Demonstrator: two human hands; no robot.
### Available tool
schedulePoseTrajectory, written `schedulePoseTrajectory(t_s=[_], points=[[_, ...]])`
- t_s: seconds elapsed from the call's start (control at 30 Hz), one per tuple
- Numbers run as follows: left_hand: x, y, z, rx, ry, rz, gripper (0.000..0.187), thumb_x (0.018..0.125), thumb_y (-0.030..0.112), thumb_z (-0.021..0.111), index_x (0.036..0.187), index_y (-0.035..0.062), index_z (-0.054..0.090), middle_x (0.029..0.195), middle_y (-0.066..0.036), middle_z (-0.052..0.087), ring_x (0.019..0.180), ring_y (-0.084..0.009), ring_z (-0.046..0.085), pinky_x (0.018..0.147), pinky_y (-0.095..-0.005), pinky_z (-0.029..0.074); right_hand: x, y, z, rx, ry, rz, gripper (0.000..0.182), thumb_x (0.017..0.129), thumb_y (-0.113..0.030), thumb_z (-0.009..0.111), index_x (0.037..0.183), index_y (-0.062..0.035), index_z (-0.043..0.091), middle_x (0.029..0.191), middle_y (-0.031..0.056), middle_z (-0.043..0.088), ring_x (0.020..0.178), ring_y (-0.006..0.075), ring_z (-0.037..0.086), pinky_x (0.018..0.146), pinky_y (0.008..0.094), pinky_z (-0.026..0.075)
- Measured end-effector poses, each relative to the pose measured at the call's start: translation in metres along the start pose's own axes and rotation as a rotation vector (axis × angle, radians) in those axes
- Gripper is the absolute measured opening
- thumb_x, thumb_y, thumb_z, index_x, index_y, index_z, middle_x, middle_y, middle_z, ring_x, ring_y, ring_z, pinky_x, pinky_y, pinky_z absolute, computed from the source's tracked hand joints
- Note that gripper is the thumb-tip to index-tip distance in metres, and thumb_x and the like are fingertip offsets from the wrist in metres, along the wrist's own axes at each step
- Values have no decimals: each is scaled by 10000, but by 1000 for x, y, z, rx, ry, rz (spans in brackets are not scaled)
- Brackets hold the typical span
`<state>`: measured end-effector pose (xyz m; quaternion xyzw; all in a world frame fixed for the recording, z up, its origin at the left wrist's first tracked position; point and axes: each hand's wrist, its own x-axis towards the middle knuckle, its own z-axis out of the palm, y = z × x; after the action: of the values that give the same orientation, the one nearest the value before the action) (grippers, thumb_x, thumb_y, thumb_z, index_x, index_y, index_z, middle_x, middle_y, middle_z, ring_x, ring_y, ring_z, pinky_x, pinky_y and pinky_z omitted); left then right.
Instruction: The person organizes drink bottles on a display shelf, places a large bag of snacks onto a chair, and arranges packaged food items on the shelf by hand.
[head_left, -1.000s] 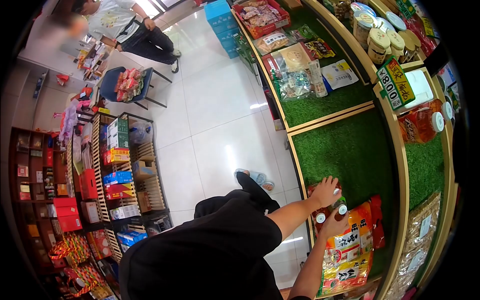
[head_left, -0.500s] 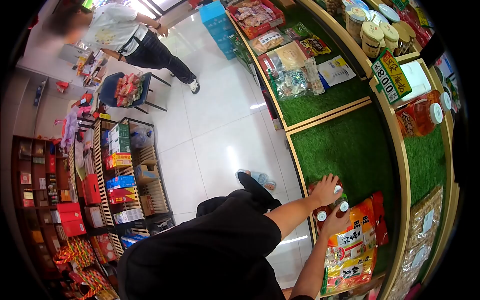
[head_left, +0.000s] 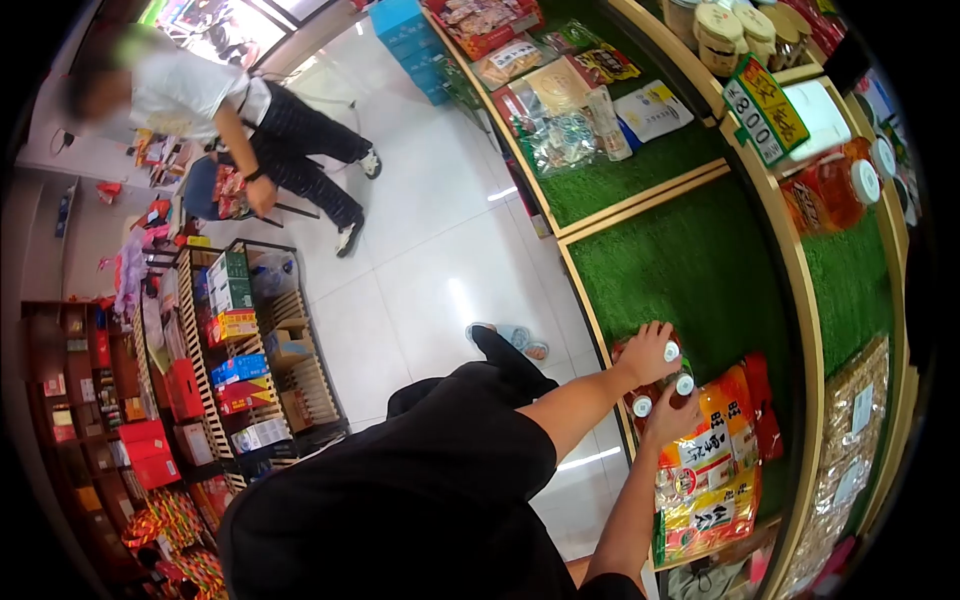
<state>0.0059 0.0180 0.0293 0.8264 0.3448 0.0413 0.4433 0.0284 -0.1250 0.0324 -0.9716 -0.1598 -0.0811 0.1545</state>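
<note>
Left hand curled over the white-capped bottles on the green mat; right hand grips those 3 bottles from below, just left of the orange snack bags.

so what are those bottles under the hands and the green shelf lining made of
The bottles look like clear plastic with dark liquid and white screw caps, though glass is possible. The green lining looks like artificial turf: a matte, tufted pile. The snack bags beside them are glossy printed film.

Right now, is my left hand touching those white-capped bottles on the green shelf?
Touching. The head view shows the left hand resting over the white-capped bottles, fingers laid across one cap with no gap, while the right hand presses against them from below.
</note>
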Motion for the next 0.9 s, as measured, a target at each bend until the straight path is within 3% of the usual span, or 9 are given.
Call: schedulePoseTrajectory(t_s=[0.2, 0.27, 0.37, 0.5, 0.7, 0.73, 0.87, 0.9], points=[[0, 10, -12, 4, -25, -28, 577, 792, 395, 696, 1197, 47, 478, 1197, -212, 516, 1165, -408, 511, 927, -516, 500, 1, 0, 2, 69, 84, -32, 474, 892, -369, 714, 1212, -28, 639, 1014, 197, 671, 972, 381, 556, 829, 478, 461], [1, 9, -8, 6, 2, -20, 581, 802, 394, 693, 1217, 45, 484, 1203, -200, 513, 1158, -404, 515, 921, -512, 502, 0, -4, -2, 111, 30, 72, 443, 863, -326, 732, 1204, -58, 641, 1041, 164, 648, 1057, 374, 521, 914, 484, 431], [3, 10, -9, 12, -21, -25, 588, 804, 395, 693, 1227, 44, 485, 1224, -197, 507, 1175, -402, 506, 926, -507, 501, -2, -2, 0, 136, 59, 29, 453, 784, -304, 766, 1158, -76, 653, 1005, 153, 642, 1088, 369, 517, 942, 484, 426], [-1, 7, -13, 3, -70, 28, 611, 818, 343, 663, 1301, 46, 437, 1301, -207, 479, 1215, -415, 470, 976, -522, 479, -1, -4, 0, 149, 47, 69, 460, 769, -286, 767, 1149, -55, 652, 1075, 157, 662, 1069, 368, 534, 923, 492, 433], [-7, -1, -9, 6, -45, 160, 619, 827, 279, 643, 1364, 71, 418, 1396, -220, 442, 1220, -442, 478, 955, -542, 494, 4, -13, -12, 189, 13, 187, 485, 865, -347, 736, 1255, -86, 610, 1113, 191, 624, 1055, 378, 548, 889, 482, 437], [-7, 1, -9, 27, -24, 140, 642, 777, 245, 664, 1352, 75, 434, 1377, -203, 478, 1199, -421, 503, 966, -506, 502, 4, -14, -14, 167, 10, 195, 491, 873, -343, 729, 1270, -83, 606, 1113, 195, 620, 1033, 389, 563, 889, 487, 450], [-4, -3, -7, 29, -57, 108, 636, 841, 299, 656, 1394, 94, 419, 1449, -211, 441, 1281, -413, 472, 994, -498, 492, 4, -2, -1, 131, 54, 25, 450, 837, -314, 752, 1211, -85, 653, 1065, 150, 674, 1027, 367, 561, 882, 482, 452], [-4, -2, -6, 36, -66, 106, 636, 870, 322, 646, 1417, 103, 408, 1479, -216, 422, 1313, -411, 456, 1007, -498, 485, 3, -2, 0, 130, 79, -1, 476, 771, -278, 773, 1186, -73, 660, 1062, 134, 684, 1030, 357, 559, 887, 492, 455]])
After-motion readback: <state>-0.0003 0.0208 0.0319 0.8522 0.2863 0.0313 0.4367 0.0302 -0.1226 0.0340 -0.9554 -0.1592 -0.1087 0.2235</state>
